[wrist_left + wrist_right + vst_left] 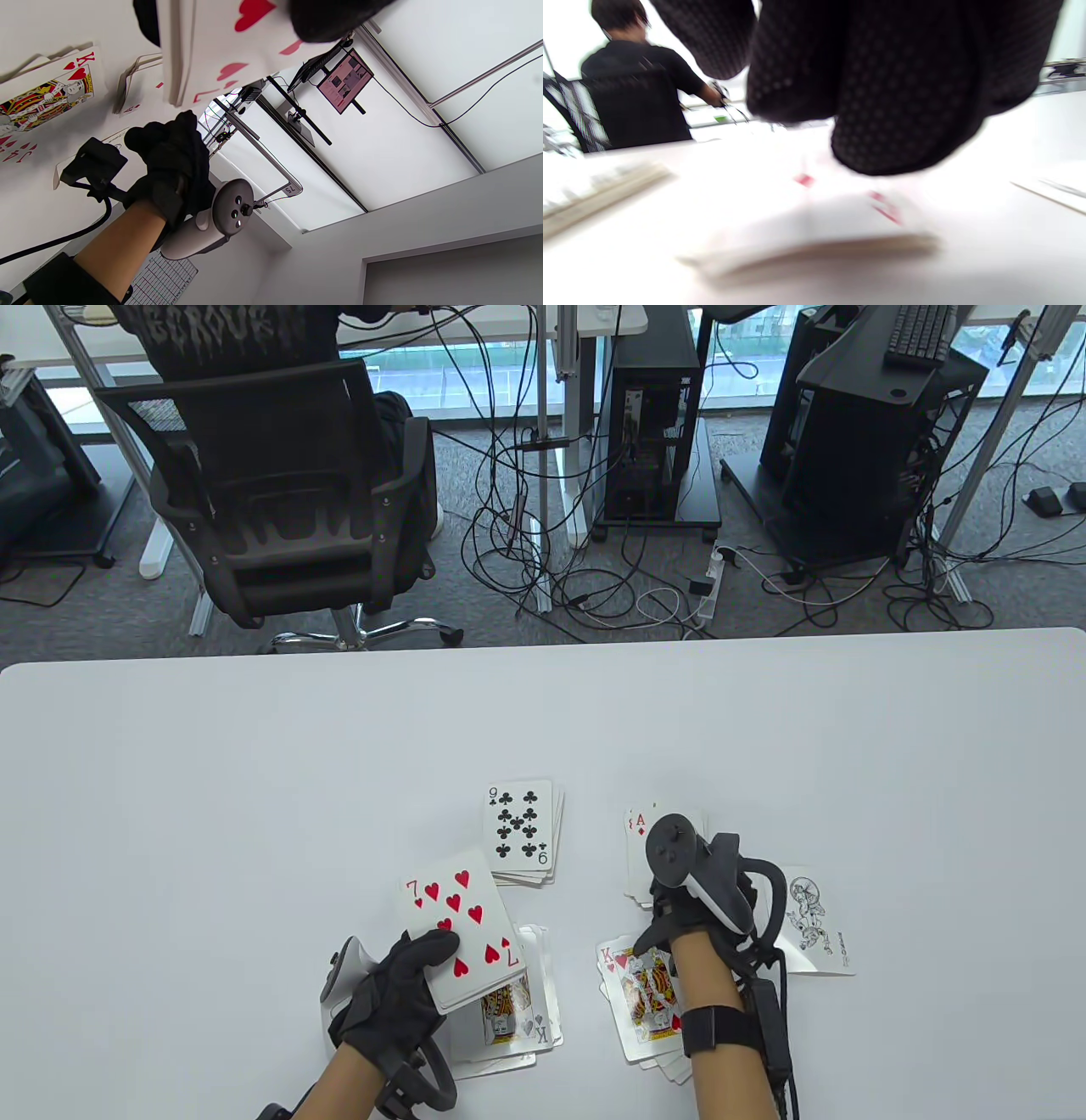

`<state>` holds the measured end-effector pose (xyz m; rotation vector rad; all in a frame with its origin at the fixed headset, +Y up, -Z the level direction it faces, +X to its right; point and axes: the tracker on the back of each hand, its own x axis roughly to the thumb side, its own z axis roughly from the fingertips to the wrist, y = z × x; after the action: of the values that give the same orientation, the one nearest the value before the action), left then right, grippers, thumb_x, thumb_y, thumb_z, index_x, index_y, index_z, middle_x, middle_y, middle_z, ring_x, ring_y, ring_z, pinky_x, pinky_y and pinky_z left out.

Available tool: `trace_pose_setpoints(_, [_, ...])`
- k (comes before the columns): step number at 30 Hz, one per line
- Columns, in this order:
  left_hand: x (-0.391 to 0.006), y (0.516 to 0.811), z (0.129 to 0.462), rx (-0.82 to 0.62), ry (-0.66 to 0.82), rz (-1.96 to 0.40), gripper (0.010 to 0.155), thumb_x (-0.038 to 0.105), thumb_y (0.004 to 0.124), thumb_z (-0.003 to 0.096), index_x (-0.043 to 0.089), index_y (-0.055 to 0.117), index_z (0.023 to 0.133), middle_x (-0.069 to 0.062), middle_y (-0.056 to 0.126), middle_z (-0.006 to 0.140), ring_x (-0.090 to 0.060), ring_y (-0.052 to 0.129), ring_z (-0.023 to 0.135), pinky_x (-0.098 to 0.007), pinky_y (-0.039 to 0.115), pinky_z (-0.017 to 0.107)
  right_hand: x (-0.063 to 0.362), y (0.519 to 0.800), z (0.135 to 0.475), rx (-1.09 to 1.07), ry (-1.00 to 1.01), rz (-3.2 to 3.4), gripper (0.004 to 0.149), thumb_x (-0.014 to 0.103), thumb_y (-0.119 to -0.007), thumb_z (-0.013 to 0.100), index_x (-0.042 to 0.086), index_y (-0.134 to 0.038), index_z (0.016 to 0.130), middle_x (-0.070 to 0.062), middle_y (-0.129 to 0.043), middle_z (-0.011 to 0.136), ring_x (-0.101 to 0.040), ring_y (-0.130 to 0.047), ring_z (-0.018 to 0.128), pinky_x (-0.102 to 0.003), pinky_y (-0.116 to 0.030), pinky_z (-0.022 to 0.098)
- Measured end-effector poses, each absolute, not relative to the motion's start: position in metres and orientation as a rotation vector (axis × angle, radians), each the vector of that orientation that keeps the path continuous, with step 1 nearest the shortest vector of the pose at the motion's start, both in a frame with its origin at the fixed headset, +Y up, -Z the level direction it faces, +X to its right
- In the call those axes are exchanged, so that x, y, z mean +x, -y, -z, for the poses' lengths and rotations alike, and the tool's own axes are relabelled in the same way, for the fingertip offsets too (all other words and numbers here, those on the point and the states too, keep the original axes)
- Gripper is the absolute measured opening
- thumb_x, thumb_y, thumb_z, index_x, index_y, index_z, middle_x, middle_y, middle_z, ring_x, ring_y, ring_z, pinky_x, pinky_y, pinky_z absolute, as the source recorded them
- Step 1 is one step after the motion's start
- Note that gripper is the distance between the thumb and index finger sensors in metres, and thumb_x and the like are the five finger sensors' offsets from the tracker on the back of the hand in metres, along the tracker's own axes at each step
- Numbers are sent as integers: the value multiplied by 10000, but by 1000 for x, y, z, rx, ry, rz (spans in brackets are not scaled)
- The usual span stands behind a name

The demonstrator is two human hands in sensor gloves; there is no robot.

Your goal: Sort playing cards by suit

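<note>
My left hand [420,963] grips a deck face up just above the table, the seven of hearts [454,912] on top; the left wrist view shows this deck [203,63] from below. Under it lies a pile showing the king of spades [509,1027]. My right hand [679,912] hovers over the diamond pile [638,836], whose top card is an ace. In the right wrist view its fingertips [882,106] hang just above that blurred pile [814,237] with no card between them. Nearby are a club pile [522,831] and a heart pile [640,997] topped by the king.
A joker [819,929] lies face up to the right of my right hand. The white table [254,797] stretches bare to the left, right and far side. Beyond its far edge are an office chair [280,500] with a seated person, cables and computer towers.
</note>
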<state>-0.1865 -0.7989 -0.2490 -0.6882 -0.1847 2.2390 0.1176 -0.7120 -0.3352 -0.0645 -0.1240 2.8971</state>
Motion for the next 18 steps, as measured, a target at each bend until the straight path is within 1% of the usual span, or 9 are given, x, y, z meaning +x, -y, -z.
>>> trace_pose_setpoints(2, [-186, 799, 249, -689, 187, -2238, 518, 376, 635, 631, 308, 385, 1079, 43, 546, 1107, -199, 736, 969, -410, 657, 727, 103, 699, 324, 85, 203, -2784, 547, 302, -695, 540, -208, -734, 733, -110, -941, 341, -311, -975, 195, -519, -832, 312])
trace_pose_setpoints(4, [-186, 799, 249, -691, 199, -2233, 518, 375, 635, 631, 305, 385, 1079, 42, 546, 1107, -202, 734, 969, -412, 656, 726, 88, 692, 312, 247, 208, -2668, 554, 305, -681, 548, -215, -732, 734, -116, -941, 340, -316, -973, 192, -523, -829, 311])
trace_pose_setpoints(5, [-186, 799, 249, -691, 202, -2231, 517, 377, 634, 631, 306, 386, 1079, 41, 545, 1107, -203, 734, 969, -413, 656, 726, 83, 691, 308, 278, 211, -2643, 556, 305, -674, 550, -218, -734, 729, -117, -942, 337, -317, -973, 188, -523, -830, 306])
trace_pose_setpoints(7, [-186, 799, 249, -691, 205, -2226, 517, 377, 634, 631, 304, 385, 1079, 41, 544, 1108, -203, 732, 970, -413, 655, 726, 66, 688, 294, 417, 210, -2585, 567, 313, -661, 556, -221, -732, 731, -123, -945, 342, -321, -974, 194, -526, -830, 309])
trace_pose_setpoints(11, [-185, 799, 249, -695, 224, -2215, 518, 378, 634, 631, 305, 385, 1079, 40, 545, 1107, -207, 732, 970, -415, 654, 726, 44, 690, 273, 547, 188, -2474, 615, 343, -653, 561, -235, -702, 766, -154, -945, 390, -354, -975, 240, -550, -816, 334])
trace_pose_setpoints(15, [-182, 798, 248, -707, 262, -2205, 515, 387, 628, 634, 303, 386, 1081, 37, 543, 1109, -209, 729, 972, -419, 651, 727, 32, 696, 257, 604, 92, -2340, 706, 396, -682, 551, -258, -643, 813, -203, -927, 462, -404, -960, 310, -592, -784, 371])
trace_pose_setpoints(18, [-179, 795, 248, -718, 307, -2201, 514, 392, 625, 635, 305, 386, 1082, 35, 542, 1111, -214, 728, 973, -423, 648, 727, 29, 701, 247, 625, 75, -2308, 782, 439, -707, 535, -261, -577, 858, -225, -889, 532, -429, -935, 377, -620, -754, 405])
